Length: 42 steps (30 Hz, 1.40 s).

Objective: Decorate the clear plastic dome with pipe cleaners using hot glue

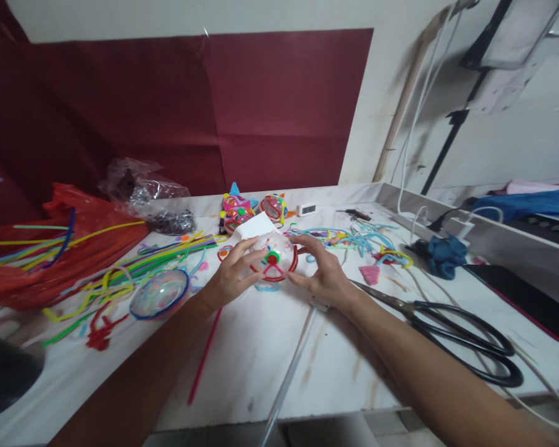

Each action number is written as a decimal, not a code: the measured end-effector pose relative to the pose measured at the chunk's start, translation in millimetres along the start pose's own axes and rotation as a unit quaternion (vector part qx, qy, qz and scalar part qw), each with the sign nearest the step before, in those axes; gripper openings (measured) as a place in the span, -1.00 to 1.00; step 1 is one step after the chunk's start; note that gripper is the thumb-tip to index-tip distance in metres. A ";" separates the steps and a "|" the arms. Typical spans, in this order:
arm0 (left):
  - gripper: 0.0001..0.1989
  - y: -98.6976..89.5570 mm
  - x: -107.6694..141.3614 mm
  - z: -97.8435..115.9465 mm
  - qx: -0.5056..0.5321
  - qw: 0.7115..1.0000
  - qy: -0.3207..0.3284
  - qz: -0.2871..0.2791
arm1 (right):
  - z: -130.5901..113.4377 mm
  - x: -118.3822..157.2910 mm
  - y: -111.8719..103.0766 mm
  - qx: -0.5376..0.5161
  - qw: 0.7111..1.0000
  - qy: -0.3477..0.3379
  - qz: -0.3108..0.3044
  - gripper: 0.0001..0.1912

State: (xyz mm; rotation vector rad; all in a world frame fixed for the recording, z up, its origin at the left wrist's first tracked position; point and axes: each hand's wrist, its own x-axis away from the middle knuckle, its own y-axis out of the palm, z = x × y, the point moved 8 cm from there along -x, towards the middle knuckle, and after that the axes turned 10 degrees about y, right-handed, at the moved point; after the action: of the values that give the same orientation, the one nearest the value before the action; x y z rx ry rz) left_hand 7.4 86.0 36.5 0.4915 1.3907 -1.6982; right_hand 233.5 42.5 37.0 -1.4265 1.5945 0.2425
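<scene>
Between my hands is a clear plastic ball with red pipe cleaner along its edge and a green and red round piece on its front. My left hand grips its left side, fingers curved over the front. On the right side, my right hand holds it between thumb and fingers. A pink pipe cleaner lies on the table below my left hand. Behind the ball are a white card and two decorated balls, one pink and one clear with a red rim.
Large black-handled scissors lie at right, beside a dark phone-like slab. A clear half shell with blue rim, bundled pipe cleaners and a red plastic bag are at left. Pipe cleaner scraps and a small digital display sit farther back.
</scene>
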 end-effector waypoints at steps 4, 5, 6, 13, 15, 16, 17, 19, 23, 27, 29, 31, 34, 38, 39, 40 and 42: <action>-0.68 2.7 0.0 0.5 -0.016 1.000 0.002 -0.023 | 2.2 -0.7 0.9 0.003 1.000 0.017 -0.005 -0.32; -0.68 3.1 -0.2 0.9 -0.020 0.999 0.002 -0.026 | 2.3 -0.9 1.1 0.003 1.000 0.018 -0.006 -0.32; -0.68 3.4 -0.4 1.1 -0.024 0.999 0.001 -0.029 | 2.0 -1.1 1.1 0.002 1.000 0.015 -0.006 -0.32; -0.66 6.6 2.1 -1.3 -0.060 0.997 0.019 -0.047 | 3.1 -1.2 2.2 -0.008 1.000 0.017 -0.011 -0.32; -0.65 6.7 3.6 -0.4 -0.073 0.995 0.047 -0.044 | 3.7 -0.6 2.1 -0.015 1.000 0.010 -0.008 -0.32; -0.64 6.7 4.3 0.9 -0.079 0.994 0.065 -0.041 | 4.3 -0.3 2.2 -0.017 1.000 0.008 -0.007 -0.32; -0.64 6.7 5.0 2.8 -0.085 0.992 0.087 -0.039 | 5.0 -0.1 2.3 -0.018 1.000 0.006 -0.007 -0.32; -0.62 6.9 5.9 7.1 -0.100 0.986 0.128 -0.035 | 6.1 -0.1 2.7 -0.020 1.000 0.001 -0.007 -0.31; -0.60 8.1 6.2 10.7 -0.134 0.977 0.159 -0.044 | 7.3 -0.8 3.4 -0.023 1.000 0.000 -0.012 -0.33; -0.60 9.5 6.8 9.1 -0.153 0.975 0.149 -0.064 | 6.5 -0.6 3.8 -0.028 0.999 -0.008 -0.015 -0.34; -0.59 9.2 7.4 8.7 -0.147 0.976 0.147 -0.063 | 6.0 -0.2 3.6 -0.029 0.999 -0.015 -0.013 -0.34; -0.55 7.5 7.8 8.5 -0.131 0.980 0.143 -0.049 | 6.4 0.0 3.6 -0.032 0.999 -0.018 -0.011 -0.34; -0.49 6.2 7.8 6.2 -0.093 0.988 0.118 -0.033 | 8.8 -0.4 4.0 -0.043 0.999 -0.013 -0.011 -0.33; -0.46 8.0 8.1 -3.8 -0.029 0.999 0.038 -0.019 | 14.4 -1.8 5.6 -0.070 0.997 0.015 -0.022 -0.28; -0.44 8.8 8.6 -7.5 -0.011 1.000 0.013 -0.015 | 16.1 -2.1 5.9 -0.075 0.997 0.027 -0.024 -0.27; -0.42 9.9 9.3 -11.1 0.008 1.000 -0.011 -0.011 | 17.9 -2.4 6.2 -0.078 0.996 0.041 -0.027 -0.27; -0.37 12.8 10.8 -16.9 0.047 0.998 -0.047 -0.003 | 20.5 -2.6 7.0 -0.084 0.994 0.065 -0.035 -0.28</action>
State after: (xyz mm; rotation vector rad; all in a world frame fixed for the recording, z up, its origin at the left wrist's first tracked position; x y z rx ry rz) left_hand 8.2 97.7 15.8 0.4544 1.2511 -1.7761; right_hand 237.5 60.3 25.1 -1.6544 1.6569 0.2518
